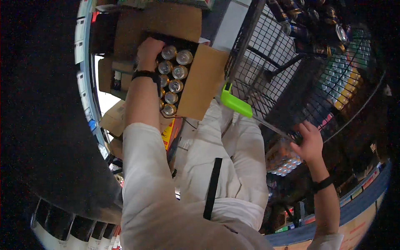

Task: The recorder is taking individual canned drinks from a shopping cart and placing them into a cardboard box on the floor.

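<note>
At the upper left, my left hand [150, 51] reaches into an opened cardboard box [203, 79], beside two rows of upright cans [179, 72] with silvery tops. Its back faces up and its fingers go down out of sight, so what they hold, if anything, is hidden. On the right, my right hand [309, 142] is at the near corner of a black wire-mesh cart [271, 35]. Its thumb and fingers curve around the end of the cart's handle bar [273, 127]. A bright green plastic piece [236, 102] sits on that bar.
Dark cans [298, 31] lie piled at the cart's far end. Beyond its mesh side stand wrapped packs of cans [341, 85]. Another pack [283, 160] is low, below my right hand. Shelf edges with price tags [81, 83] curve along the left; another shelf [362, 206] runs lower right.
</note>
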The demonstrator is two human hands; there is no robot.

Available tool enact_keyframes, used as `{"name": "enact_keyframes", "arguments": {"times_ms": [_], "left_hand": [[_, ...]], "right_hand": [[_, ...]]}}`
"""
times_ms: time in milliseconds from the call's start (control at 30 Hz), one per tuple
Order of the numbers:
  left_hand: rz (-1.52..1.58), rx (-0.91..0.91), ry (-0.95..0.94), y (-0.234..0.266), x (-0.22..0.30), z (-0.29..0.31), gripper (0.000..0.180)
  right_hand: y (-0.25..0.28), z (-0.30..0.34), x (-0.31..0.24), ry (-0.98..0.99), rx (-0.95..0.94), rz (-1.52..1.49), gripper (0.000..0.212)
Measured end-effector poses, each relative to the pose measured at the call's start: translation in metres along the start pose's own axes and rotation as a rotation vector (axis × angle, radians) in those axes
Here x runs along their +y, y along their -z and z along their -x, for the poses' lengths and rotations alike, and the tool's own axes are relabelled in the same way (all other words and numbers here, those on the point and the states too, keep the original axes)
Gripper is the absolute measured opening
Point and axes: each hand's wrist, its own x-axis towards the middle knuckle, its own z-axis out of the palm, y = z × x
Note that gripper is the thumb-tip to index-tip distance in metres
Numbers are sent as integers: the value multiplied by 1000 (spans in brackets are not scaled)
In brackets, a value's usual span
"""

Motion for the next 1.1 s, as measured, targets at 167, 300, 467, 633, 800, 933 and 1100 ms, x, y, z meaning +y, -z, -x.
{"name": "enact_keyframes", "arguments": {"times_ms": [167,300,467,633,800,933,1100], "left_hand": [[-233,-133,-112,-22,-44,-72,54],[-187,-170,-162,-42,-20,-72,52],[-56,-199,-225,-31,-27,-65,50],[112,-187,-486,-25,-26,-45,43],[-505,-60,-525,11,-81,-108,31],[-203,131,-541,5,-40,-73,33],[-297,244,-274,77,6,-15,43]], "right_hand": [[-7,-3,0,92,74,13,68],[-6,2,4,69,62,37,68],[5,-5,-4,88,25,-4,63],[9,-3,-7,18,6,2,59],[-4,-10,-12,126,95,-59,59],[-3,-6,-9,171,265,-46,45],[8,-14,-22,133,63,-55,55]]}}
